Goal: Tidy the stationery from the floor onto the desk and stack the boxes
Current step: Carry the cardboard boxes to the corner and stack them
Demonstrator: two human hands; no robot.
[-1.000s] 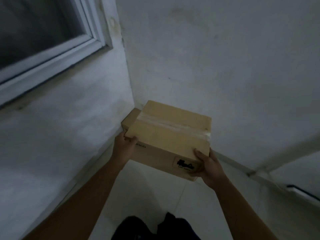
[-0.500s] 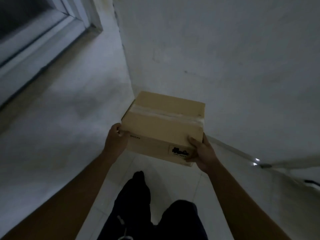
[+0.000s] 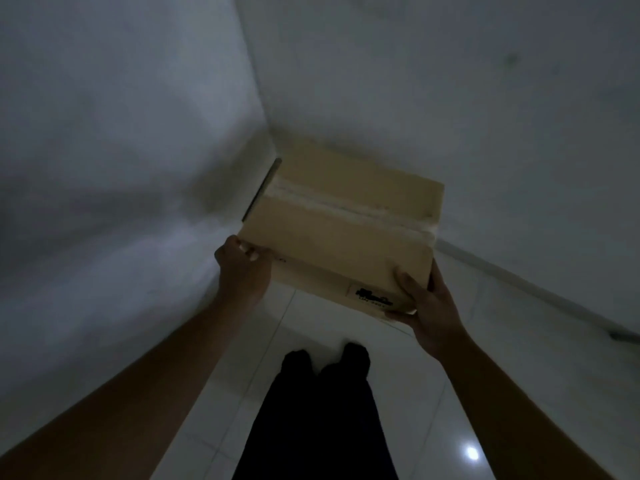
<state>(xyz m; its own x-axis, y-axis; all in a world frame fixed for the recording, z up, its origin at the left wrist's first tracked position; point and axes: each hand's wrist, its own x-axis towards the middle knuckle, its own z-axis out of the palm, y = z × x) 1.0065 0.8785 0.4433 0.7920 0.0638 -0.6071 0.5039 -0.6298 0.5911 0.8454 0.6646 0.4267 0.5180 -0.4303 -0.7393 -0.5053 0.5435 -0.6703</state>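
Observation:
A taped brown cardboard box with a dark printed label on its near side is held in the corner of the room, above the floor. My left hand grips its near left corner. My right hand grips its near right corner, thumb on top and fingers under the edge. The box's far side lies close to the two walls. No stationery or desk is in sight.
White walls meet in a corner just behind the box. A glossy white tiled floor lies below, with a light reflection at the lower right. My dark trouser legs stand right under the box.
The view has tilted down, so the window has left the frame and my legs show. The box has moved closer into the wall corner, still held by both hands.

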